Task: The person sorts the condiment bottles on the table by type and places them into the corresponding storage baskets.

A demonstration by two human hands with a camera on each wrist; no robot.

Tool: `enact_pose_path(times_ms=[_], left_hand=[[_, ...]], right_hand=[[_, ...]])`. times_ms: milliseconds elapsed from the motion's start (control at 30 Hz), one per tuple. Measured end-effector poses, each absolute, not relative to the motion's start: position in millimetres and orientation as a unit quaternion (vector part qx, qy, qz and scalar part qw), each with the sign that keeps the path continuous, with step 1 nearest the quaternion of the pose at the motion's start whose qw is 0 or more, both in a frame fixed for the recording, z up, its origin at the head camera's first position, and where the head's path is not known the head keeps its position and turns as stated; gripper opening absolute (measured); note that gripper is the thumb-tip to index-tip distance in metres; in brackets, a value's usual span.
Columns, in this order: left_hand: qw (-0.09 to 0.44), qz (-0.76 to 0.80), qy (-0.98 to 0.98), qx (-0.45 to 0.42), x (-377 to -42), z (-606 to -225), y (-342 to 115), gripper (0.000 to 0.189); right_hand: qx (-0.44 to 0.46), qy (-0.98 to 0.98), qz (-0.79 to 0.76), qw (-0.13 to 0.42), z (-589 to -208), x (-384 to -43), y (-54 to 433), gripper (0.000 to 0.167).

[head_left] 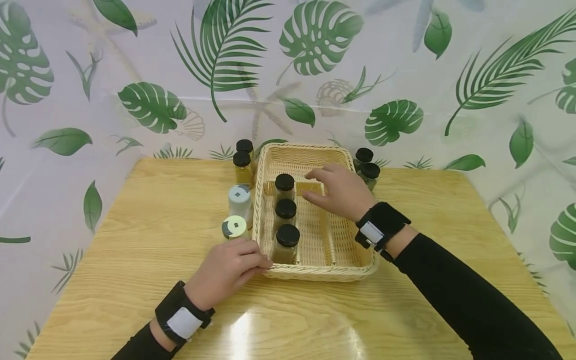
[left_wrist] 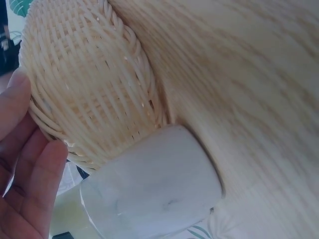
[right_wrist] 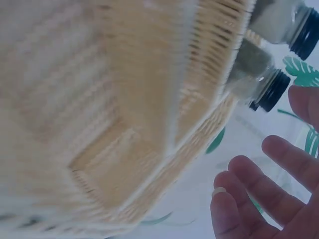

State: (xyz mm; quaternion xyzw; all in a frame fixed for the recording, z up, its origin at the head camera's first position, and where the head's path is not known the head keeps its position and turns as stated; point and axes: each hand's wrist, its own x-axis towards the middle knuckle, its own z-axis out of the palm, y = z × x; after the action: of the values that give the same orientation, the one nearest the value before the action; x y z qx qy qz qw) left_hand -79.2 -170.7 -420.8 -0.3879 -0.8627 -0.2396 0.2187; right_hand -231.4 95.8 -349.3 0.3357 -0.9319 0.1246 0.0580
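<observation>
A wicker basket (head_left: pixel 310 272) with inner dividers stands on the table. Three glass jars (head_left: pixel 286 209) with black lids line its left side. My left hand (head_left: pixel 234 265) holds the basket's front left corner, fingertips at the woven rim (left_wrist: pixel 42 117). Close beside that hand stand a jar with a pale yellow lid (head_left: pixel 235 227) and a jar with a light blue-white lid (head_left: pixel 239 194). Over the basket, my right hand (head_left: pixel 344 192) has its fingers spread apart and holds nothing. Its fingertips are just right of the farthest jar in the row, and near two black-lidded jars (right_wrist: pixel 256 74) in the right wrist view.
Two black-lidded jars with yellow contents (head_left: pixel 243 167) stand outside the basket at its back left. Behind the right hand are two more dark-lidded jars (head_left: pixel 370 172) along the basket's right side. A leaf-patterned cloth (head_left: pixel 315 100) hangs behind the wooden table (head_left: pixel 162 215).
</observation>
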Motion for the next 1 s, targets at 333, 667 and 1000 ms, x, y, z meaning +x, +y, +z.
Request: enact_pose_path(times_ms=[333,667,1000], left_hand=[[0.219,-0.241,-0.860,-0.392,-78.5,-409.1,-166.9,0.007],[0.267,-0.185,-0.895,-0.305,-94.9,-389.2,-188.0,0.017],[0.208,-0.191,-0.919,-0.275,-103.4,-401.1,-193.9,0.037]], right_hand=[[0.323,-0.932,0.142,0.080,-358.0,-207.8,146.8,0.037],[0.312,-0.938,0.128,0.075,-362.2,-191.5,173.7,0.032],[0.295,-0.943,0.134,0.073,-375.7,-171.9,201.4,0.032]])
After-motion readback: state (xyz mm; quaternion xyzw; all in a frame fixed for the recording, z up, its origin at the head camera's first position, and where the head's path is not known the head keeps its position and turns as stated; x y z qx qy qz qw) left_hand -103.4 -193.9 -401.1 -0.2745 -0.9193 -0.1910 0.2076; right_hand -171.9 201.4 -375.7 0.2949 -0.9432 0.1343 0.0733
